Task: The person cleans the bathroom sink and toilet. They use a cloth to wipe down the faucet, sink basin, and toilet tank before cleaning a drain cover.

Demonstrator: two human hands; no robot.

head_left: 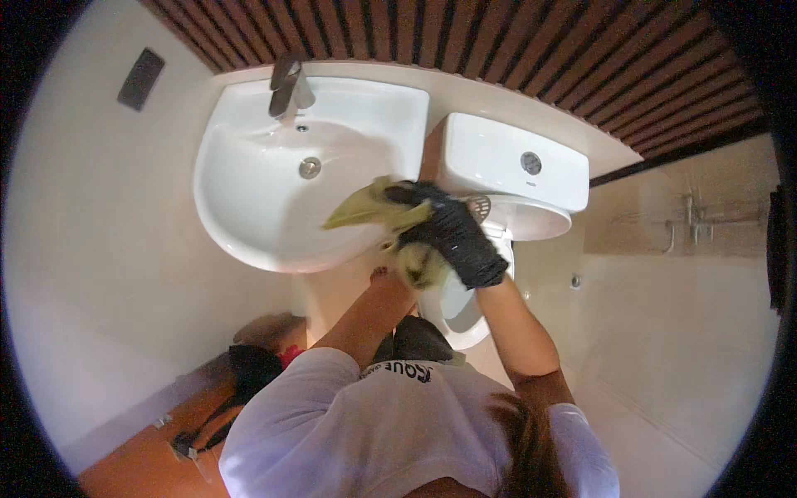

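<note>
In front of me, between the sink and the toilet, my right hand [452, 236] wears a black glove and closes around a pale yellow cloth [357, 209]. One corner of the cloth sticks out leftward over the sink's rim. My left hand [413, 267] is just below the right one, smeared by motion and largely covered by blurred yellowish material. Its fingers do not show clearly, and I cannot tell whether it grips the cloth. The white sink [224, 195] curves to the left of both hands. Behind and below the gloved hand stands the white toilet [544, 217].
A metal faucet [290, 90] rises at the sink's back, above a round drain [310, 168]. The toilet tank [490, 153] has a round flush button [530, 163]. A slatted brown wall [498, 41] runs behind. Shower fittings [693, 224] are at right; dark items [249, 373] lie lower left.
</note>
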